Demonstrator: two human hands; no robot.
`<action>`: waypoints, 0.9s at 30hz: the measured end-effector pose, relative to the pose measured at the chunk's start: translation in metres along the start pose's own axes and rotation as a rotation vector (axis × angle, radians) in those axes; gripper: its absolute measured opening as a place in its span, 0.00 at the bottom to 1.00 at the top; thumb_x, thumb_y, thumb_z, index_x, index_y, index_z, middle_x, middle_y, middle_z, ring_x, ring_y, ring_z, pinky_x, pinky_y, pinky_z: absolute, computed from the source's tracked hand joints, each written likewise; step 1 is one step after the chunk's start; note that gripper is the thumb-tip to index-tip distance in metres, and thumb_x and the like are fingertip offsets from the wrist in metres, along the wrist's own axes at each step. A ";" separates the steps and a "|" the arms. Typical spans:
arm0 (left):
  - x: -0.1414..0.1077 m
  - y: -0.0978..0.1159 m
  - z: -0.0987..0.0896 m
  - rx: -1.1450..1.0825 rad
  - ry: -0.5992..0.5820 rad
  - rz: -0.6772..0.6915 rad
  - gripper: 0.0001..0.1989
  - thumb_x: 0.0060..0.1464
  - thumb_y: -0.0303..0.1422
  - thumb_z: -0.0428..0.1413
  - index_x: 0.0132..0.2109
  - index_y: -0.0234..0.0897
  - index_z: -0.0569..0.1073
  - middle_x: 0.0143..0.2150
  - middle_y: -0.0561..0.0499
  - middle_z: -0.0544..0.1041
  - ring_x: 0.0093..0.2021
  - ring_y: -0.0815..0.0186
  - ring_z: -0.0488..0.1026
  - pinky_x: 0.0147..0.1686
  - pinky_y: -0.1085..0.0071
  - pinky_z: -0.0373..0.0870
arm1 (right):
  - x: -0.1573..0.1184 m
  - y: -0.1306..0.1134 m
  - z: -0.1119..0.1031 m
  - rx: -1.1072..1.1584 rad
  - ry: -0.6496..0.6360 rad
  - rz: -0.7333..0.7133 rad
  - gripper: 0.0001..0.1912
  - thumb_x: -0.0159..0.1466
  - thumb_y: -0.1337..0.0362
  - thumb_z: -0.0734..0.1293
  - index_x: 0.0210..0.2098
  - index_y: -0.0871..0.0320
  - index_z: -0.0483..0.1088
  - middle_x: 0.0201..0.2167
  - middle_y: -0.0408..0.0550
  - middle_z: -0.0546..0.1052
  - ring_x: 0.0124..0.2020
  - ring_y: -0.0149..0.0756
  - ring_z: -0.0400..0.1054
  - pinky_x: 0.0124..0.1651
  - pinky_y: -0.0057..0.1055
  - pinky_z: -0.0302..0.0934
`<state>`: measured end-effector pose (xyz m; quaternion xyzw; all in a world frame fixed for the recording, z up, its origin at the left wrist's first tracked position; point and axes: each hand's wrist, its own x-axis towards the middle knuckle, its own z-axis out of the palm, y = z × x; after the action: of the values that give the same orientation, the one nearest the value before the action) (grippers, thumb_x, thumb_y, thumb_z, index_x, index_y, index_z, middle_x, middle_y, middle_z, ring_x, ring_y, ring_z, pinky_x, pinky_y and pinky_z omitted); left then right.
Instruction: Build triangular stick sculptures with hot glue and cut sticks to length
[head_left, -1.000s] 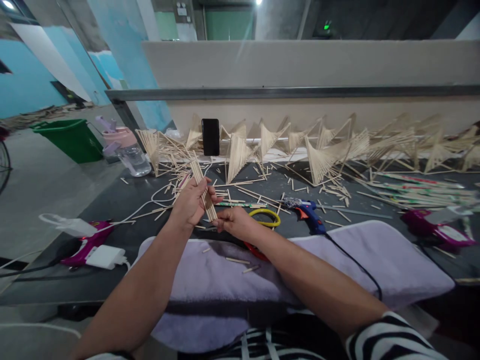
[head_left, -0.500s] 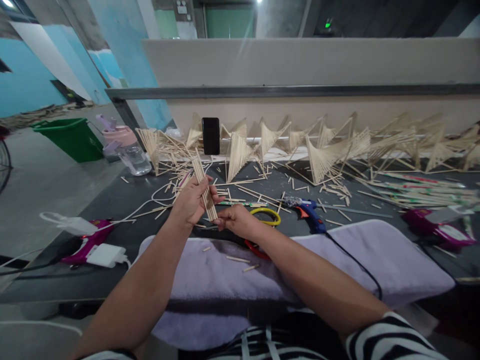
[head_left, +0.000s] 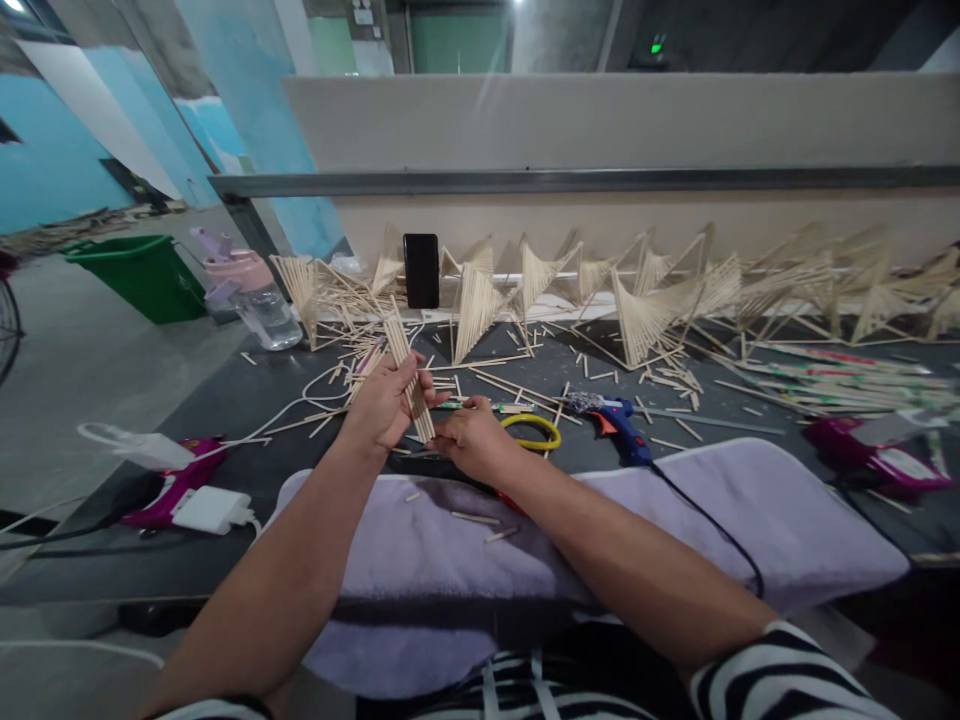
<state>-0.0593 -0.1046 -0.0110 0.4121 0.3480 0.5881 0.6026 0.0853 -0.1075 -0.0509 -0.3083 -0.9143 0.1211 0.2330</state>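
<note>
My left hand (head_left: pixel 382 405) is wrapped round a bundle of thin wooden sticks (head_left: pixel 407 375), which leans with its upper end tilted left. At the bundle's lower end is my right hand (head_left: pixel 472 438), its fingers curled and pressed together against the stick ends. Beneath and behind the right hand lies a hand tool with a yellow handle loop (head_left: pixel 536 432) and a red one; my hand and forearm hide much of it. A blue glue gun (head_left: pixel 622 430) with an orange trigger rests on the table to the right.
Twisted stick frames (head_left: pixel 645 315) stand along the back, near an upright black phone (head_left: pixel 421 271). Cut stick pieces litter the dark table (head_left: pixel 247 400). A lilac cloth (head_left: pixel 675 510) covers the front edge. Purple power strips (head_left: pixel 176 485), cables and a water bottle (head_left: pixel 259 305) are around.
My right hand has shifted slightly, its fingers drawing up more closely against the bundle's lower end. My left hand and the sticks stay almost in place.
</note>
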 end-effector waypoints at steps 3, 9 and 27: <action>0.000 0.000 0.000 -0.005 -0.002 -0.005 0.05 0.52 0.32 0.52 0.36 0.37 0.64 0.22 0.57 0.68 0.21 0.74 0.68 0.31 0.67 0.74 | 0.000 -0.001 0.000 0.006 0.015 0.001 0.11 0.60 0.63 0.62 0.23 0.59 0.67 0.26 0.43 0.76 0.33 0.30 0.65 0.45 0.33 0.40; 0.000 0.000 0.001 -0.004 -0.002 0.001 0.05 0.52 0.32 0.52 0.36 0.37 0.64 0.22 0.58 0.68 0.20 0.75 0.67 0.30 0.69 0.73 | 0.000 0.004 0.005 0.050 -0.002 -0.007 0.10 0.60 0.62 0.62 0.24 0.59 0.68 0.26 0.44 0.76 0.31 0.30 0.64 0.43 0.32 0.40; -0.003 0.001 0.003 -0.029 -0.016 0.027 0.07 0.52 0.35 0.53 0.36 0.38 0.63 0.22 0.58 0.68 0.21 0.75 0.67 0.26 0.74 0.71 | 0.001 0.004 0.009 0.007 0.035 0.012 0.13 0.58 0.63 0.63 0.19 0.60 0.65 0.20 0.42 0.73 0.26 0.28 0.62 0.42 0.32 0.41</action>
<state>-0.0574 -0.1075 -0.0088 0.4126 0.3288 0.5981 0.6033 0.0820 -0.1045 -0.0593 -0.3149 -0.9078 0.1204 0.2494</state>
